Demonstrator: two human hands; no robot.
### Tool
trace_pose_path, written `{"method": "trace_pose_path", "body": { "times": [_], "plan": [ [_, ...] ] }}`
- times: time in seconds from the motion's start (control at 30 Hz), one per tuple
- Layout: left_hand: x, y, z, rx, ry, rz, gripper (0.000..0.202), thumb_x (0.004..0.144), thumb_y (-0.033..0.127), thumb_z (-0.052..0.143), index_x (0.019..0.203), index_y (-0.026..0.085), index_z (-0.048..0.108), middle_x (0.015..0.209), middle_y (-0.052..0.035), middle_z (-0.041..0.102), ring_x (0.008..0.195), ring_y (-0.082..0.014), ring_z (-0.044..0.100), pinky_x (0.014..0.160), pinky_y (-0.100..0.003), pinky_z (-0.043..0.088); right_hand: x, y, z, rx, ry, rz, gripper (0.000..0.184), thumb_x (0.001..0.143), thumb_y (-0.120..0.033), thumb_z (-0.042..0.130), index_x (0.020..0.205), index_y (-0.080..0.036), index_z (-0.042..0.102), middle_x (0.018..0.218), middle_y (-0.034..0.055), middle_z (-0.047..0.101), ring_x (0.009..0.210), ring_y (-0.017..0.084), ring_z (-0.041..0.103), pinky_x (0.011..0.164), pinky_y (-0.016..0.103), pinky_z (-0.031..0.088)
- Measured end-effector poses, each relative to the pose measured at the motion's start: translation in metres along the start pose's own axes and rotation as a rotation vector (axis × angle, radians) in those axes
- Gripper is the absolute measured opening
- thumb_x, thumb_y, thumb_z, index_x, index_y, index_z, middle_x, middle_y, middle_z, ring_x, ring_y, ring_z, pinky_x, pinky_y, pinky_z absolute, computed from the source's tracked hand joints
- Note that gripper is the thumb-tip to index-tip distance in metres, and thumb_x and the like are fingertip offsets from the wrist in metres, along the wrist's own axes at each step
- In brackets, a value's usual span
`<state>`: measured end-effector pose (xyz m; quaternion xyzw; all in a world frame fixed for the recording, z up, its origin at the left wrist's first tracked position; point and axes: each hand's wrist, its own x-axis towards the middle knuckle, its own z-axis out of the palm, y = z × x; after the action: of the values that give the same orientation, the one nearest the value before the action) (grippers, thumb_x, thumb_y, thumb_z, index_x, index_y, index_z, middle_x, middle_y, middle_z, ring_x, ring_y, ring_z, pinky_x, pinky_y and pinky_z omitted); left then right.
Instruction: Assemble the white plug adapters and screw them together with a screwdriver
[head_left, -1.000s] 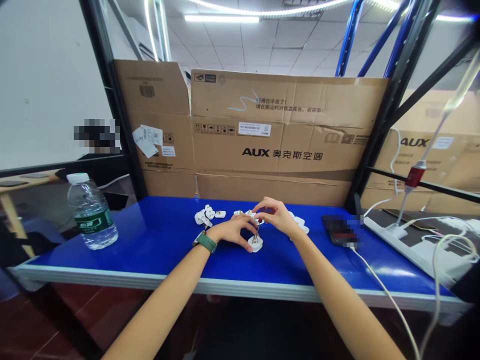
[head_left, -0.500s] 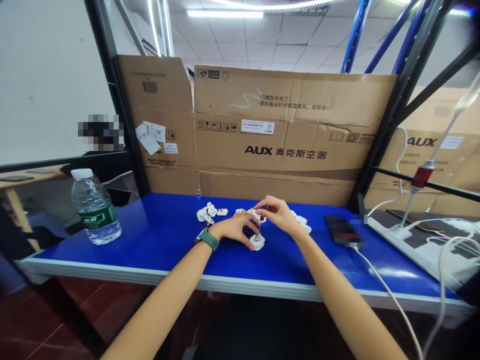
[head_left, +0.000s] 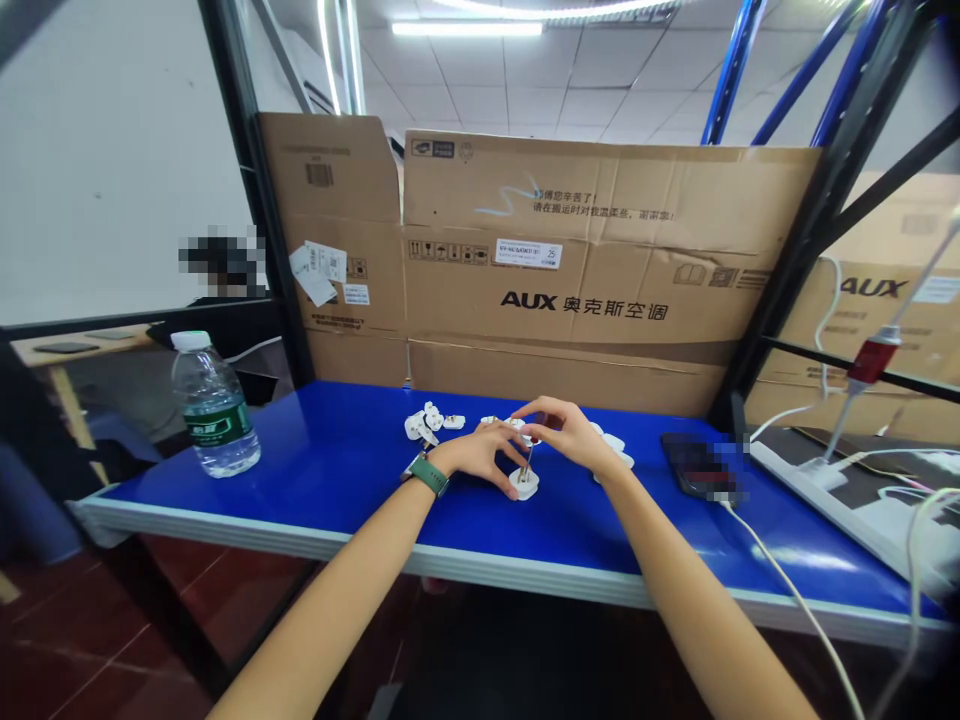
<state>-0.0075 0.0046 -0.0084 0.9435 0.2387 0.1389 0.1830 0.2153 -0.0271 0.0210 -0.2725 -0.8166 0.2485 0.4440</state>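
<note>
A white plug [head_left: 525, 485] lies on the blue tabletop in front of me, its metal parts facing up. My left hand [head_left: 486, 455] is curved over its left side, with the thumb against the plug and the fingers bent around its far side. From the right, my right hand [head_left: 564, 436] pinches the top of a small screwdriver [head_left: 530, 457]. The thin shaft stands nearly upright, its tip down in the plug. Most of the handle is hidden by my fingers. Behind my hands lie more white plug parts [head_left: 516, 425], partly covered by them.
Several white plug pieces [head_left: 421, 424] are piled at the left rear, and white covers [head_left: 613, 445] lie right of my right hand. A water bottle [head_left: 217, 410] stands at left. A cabled phone [head_left: 697, 465] and a power strip [head_left: 817, 490] are at right. Cardboard [head_left: 450, 330] backs the table.
The whole view has shifted, so the scene sits slightly further right. Both hands keep their hold on the plug and the screwdriver, with little visible movement.
</note>
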Motion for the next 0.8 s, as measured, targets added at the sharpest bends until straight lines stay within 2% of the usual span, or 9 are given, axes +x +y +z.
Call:
{"method": "trace_pose_path", "body": {
  "times": [0.07,0.17,0.23,0.3,0.47,0.6,0.7,0.8],
  "plan": [
    [0.0,-0.002,0.001,0.0,0.009,-0.005,0.045,0.067,0.057,0.086,0.105,0.034,0.08,0.14,-0.0004,0.061,0.144,-0.031,0.039,0.123,-0.045,0.015,-0.001,-0.002,-0.004,0.017,-0.032,-0.002,0.032,0.09,-0.042,0.07,0.113,-0.021,0.077,0.098,0.0069,0.072,0.072,0.016,0.064,0.064,0.027,0.049],
    [0.0,-0.001,0.002,-0.029,0.023,-0.041,0.052,0.064,0.059,0.087,0.11,0.034,0.078,0.138,-0.0013,0.063,0.144,-0.0307,0.038,0.123,-0.045,0.015,-0.004,-0.007,-0.01,0.15,-0.132,0.003,0.038,0.097,-0.043,0.059,0.128,-0.023,0.071,0.113,0.0082,0.072,0.09,0.02,0.067,0.081,0.033,0.054],
    [-0.001,0.001,0.001,-0.033,0.027,-0.048,0.055,0.063,0.06,0.087,0.11,0.034,0.078,0.137,-0.002,0.064,0.146,-0.0313,0.034,0.123,-0.045,0.015,-0.005,-0.009,-0.011,0.227,-0.177,0.023,0.041,0.098,-0.043,0.058,0.133,-0.023,0.067,0.116,0.0088,0.073,0.097,0.022,0.068,0.087,0.037,0.054],
    [-0.001,0.002,0.001,-0.025,0.025,-0.044,0.055,0.063,0.06,0.087,0.11,0.033,0.078,0.136,-0.0024,0.065,0.146,-0.0315,0.035,0.123,-0.045,0.015,-0.004,-0.009,-0.009,0.277,-0.191,0.055,0.042,0.094,-0.043,0.064,0.13,-0.02,0.069,0.108,0.0095,0.076,0.092,0.023,0.07,0.083,0.037,0.056],
    [0.0,0.003,0.001,-0.046,0.003,-0.056,0.055,0.066,0.057,0.087,0.113,0.031,0.076,0.126,-0.004,0.07,0.14,-0.0302,0.043,0.122,-0.046,0.014,0.0,-0.004,0.003,0.325,-0.107,0.066,0.028,0.086,-0.039,0.075,0.102,-0.017,0.075,0.083,0.0063,0.074,0.075,0.02,0.068,0.072,0.033,0.056],
    [0.0,0.003,0.003,-0.009,0.018,-0.06,0.056,0.066,0.057,0.087,0.115,0.031,0.075,0.13,-0.0051,0.068,0.146,-0.0324,0.035,0.123,-0.051,0.005,0.001,-0.003,0.007,0.305,-0.075,0.071,0.027,0.085,-0.036,0.075,0.104,-0.017,0.075,0.081,0.0054,0.074,0.072,0.019,0.068,0.07,0.032,0.056],
    [-0.001,0.003,0.002,0.0,-0.001,-0.066,0.059,0.069,0.057,0.085,0.122,0.034,0.072,0.143,-0.0037,0.059,0.149,-0.0328,0.03,0.124,-0.052,0.006,0.0,-0.002,0.006,0.256,-0.028,0.093,0.034,0.084,-0.038,0.075,0.112,-0.019,0.075,0.083,0.006,0.075,0.073,0.02,0.07,0.069,0.032,0.058],
    [-0.003,0.0,-0.008,0.033,0.019,-0.035,0.078,0.067,0.057,0.086,0.138,0.038,0.061,0.163,-0.0017,0.035,0.151,-0.0341,0.025,0.124,-0.049,0.014,-0.001,0.003,0.0,0.173,0.002,0.11,0.037,0.087,-0.041,0.071,0.117,-0.02,0.074,0.082,0.0059,0.075,0.073,0.021,0.071,0.063,0.031,0.059]
  ]
}}
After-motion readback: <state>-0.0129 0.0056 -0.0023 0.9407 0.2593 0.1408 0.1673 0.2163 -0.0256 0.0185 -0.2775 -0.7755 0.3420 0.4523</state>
